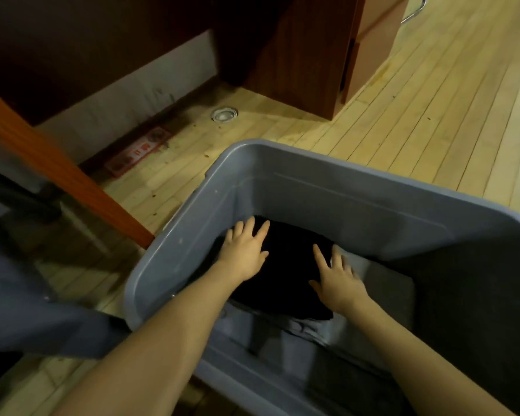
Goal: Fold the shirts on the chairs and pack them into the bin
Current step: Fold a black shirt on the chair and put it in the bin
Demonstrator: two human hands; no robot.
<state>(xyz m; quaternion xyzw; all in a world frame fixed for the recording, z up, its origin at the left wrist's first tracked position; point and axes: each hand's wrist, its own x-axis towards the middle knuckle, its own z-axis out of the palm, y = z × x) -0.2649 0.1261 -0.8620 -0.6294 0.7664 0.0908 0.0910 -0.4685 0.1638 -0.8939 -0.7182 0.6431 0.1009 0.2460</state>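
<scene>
**Two flat hands settle a folded shirt in the bin**

Two hands press the black shirt [282,274] into the grey bin [174,235]. Leftmost, the left hand [243,250] lies palm down, fingers straight and spread, nothing gripped; its fingertips reach the shirt's far edge, near the bin's far wall. Past its thumb the dark fabric runs across to the right hand [338,279], likewise flat and released, its outer fingers just over the shirt's edge on paler cloth [357,265] (seemingly another garment underneath). To do this well, I judge: press evenly with both palms and keep the folds square. The shirt's long axis looks to run from the wrists toward the fingertips, slightly rightward; its collar end cannot be told.
</scene>
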